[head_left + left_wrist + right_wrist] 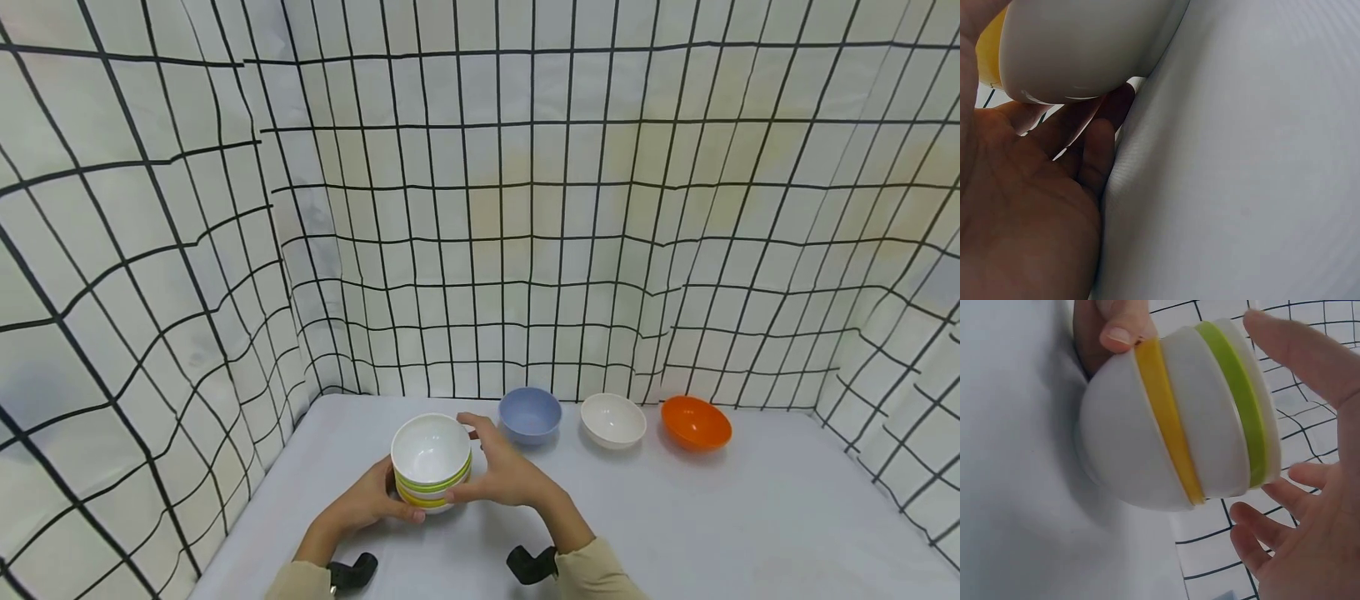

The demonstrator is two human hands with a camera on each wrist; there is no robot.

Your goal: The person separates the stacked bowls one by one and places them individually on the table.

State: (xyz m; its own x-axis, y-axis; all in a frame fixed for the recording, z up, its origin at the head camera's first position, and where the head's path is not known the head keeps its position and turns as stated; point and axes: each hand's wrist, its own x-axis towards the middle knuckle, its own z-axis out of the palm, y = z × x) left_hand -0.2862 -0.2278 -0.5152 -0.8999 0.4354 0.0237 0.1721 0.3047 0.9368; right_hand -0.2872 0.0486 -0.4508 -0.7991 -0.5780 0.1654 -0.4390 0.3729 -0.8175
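1. While held close to the white table (675, 517) at the left, shows as a stack of bowls (432, 463), white on top, banded green and yellow below.
2. Gripped from the left by the left hand (365, 502), with thumb at the yellow band (1169, 419).
3. Flanked on the right by the right hand (507, 471), spread wide; cannot tell whether touching.
4. Lined up farther right, on the far side: blue bowl (530, 415), white bowl (613, 421), orange bowl (696, 423).
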